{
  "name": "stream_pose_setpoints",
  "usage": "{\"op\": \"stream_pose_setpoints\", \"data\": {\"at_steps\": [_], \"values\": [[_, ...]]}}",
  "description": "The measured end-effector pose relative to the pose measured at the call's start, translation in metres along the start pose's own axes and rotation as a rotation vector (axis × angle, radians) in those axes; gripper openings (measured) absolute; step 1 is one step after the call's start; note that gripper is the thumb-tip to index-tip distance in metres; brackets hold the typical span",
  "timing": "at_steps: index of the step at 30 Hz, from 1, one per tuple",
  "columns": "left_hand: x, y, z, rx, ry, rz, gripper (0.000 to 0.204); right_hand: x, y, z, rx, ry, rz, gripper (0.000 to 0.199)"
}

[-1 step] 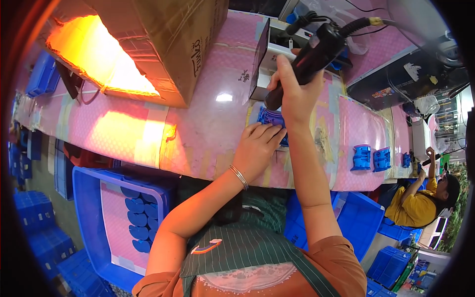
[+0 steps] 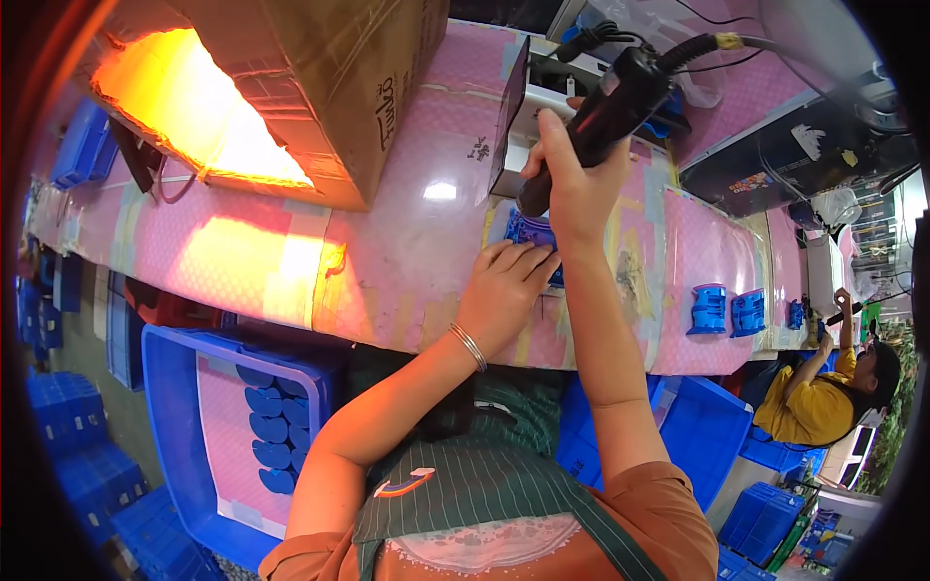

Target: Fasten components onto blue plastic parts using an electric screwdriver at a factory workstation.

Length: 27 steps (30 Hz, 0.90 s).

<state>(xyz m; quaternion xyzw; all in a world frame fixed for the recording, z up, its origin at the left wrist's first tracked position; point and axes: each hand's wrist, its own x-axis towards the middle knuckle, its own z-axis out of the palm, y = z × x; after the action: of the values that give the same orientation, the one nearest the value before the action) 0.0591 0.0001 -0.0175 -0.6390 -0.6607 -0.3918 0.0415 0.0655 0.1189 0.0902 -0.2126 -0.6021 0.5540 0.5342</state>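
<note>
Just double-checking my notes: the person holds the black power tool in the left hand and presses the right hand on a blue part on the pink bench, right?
Not quite: the hands are swapped. In the head view the right hand grips the black power tool, and the left hand presses on the blue part on the pink bench.

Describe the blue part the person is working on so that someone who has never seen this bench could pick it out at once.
Start at the long pink workbench with the glowing cardboard box on it. Just right of the box, the left hand presses down a blue plastic part, directly below the black power tool gripped in the right hand. Unlike the other blue parts standing untouched farther right, it is the only one under a hand.
</note>
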Motion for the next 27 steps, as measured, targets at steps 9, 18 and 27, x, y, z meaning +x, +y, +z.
{"op": "stream_pose_setpoints", "data": {"at_steps": [9, 18, 27], "values": [[0.0, 0.001, 0.0, 0.03, 0.006, -0.004, 0.027, -0.017, 0.026, -0.006, -0.067, -0.033, -0.055, 0.028], [-0.001, 0.0, 0.003, 0.06, 0.045, 0.006, 0.023, -0.022, 0.036, -0.007, -0.175, -0.005, -0.194, 0.029], [0.002, 0.004, 0.001, 0.019, -0.01, -0.006, 0.034, -0.005, -0.002, -0.024, 0.019, 0.134, -0.044, 0.024]]}}
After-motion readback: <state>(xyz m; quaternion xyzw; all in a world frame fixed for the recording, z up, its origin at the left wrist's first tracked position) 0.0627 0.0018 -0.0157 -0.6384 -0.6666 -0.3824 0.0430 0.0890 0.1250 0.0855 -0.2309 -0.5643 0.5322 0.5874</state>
